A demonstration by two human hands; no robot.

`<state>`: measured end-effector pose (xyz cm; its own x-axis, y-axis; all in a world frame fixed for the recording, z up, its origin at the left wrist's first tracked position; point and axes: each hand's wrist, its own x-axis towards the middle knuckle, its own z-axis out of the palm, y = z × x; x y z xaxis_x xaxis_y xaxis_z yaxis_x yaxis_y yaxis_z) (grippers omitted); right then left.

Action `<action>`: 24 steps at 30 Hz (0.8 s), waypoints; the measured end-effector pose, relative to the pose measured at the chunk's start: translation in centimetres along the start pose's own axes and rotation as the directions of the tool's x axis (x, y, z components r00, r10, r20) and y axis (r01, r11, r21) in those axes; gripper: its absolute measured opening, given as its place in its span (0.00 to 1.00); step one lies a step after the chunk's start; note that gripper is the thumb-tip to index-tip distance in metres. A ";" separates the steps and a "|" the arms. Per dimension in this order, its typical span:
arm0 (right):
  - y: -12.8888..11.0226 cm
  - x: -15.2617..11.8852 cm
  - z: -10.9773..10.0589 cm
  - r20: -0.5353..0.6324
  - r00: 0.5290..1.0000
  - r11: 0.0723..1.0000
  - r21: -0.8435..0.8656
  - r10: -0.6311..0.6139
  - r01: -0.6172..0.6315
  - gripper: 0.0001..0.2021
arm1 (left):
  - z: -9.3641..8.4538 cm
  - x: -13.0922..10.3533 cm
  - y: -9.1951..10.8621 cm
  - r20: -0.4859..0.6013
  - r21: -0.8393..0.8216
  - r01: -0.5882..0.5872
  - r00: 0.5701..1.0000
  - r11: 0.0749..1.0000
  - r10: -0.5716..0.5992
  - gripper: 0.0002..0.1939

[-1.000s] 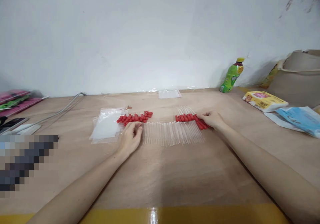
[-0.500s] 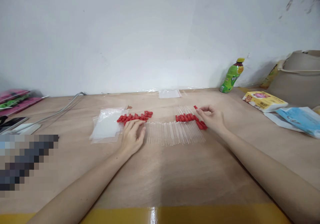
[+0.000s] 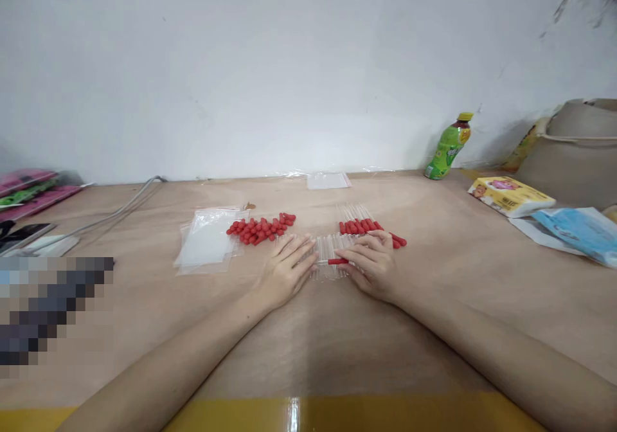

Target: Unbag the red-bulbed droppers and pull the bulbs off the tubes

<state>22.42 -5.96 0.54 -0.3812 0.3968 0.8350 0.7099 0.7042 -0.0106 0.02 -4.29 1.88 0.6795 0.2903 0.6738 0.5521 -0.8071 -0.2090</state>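
My left hand [image 3: 287,271] is closed with its fingertips on a clear thin dropper tube, which points right. Most of that tube is hidden by the fingers. My right hand [image 3: 375,266] pinches a red rubber bulb [image 3: 338,261] that lines up with the tube's right end; they appear to meet. Beneath both hands lies a row of clear dropper tubes [image 3: 328,245]. A pile of loose red bulbs [image 3: 260,228] sits beyond my left hand. Past my right hand rest several droppers with red bulbs [image 3: 357,227] on their near ends.
Clear zip bags [image 3: 207,242] lie at left, and another bag [image 3: 328,181] is by the wall. On the right are a green bottle [image 3: 448,149], a yellow tissue pack [image 3: 511,195], a blue packet [image 3: 578,233] and a beige bag [image 3: 573,162]. A grey cable [image 3: 120,210] runs at left.
My right hand has moved left and nearer from the finished-looking droppers, bringing a red bulb. My left hand has shifted right from the bulb pile over the tubes and now grips one.
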 end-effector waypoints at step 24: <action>-1.2 0.4 0.7 0.053 0.963 0.963 0.063 -0.264 0.260 0.06 | 0.0 -0.5 0.6 0.002 -0.132 -0.090 0.996 0.987 0.091 0.06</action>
<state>21.04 -6.23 0.47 -0.5856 0.2278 0.7779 0.5474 0.8189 0.1723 0.07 -4.92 1.42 0.7278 0.2165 0.6507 0.4202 -0.8907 -0.1736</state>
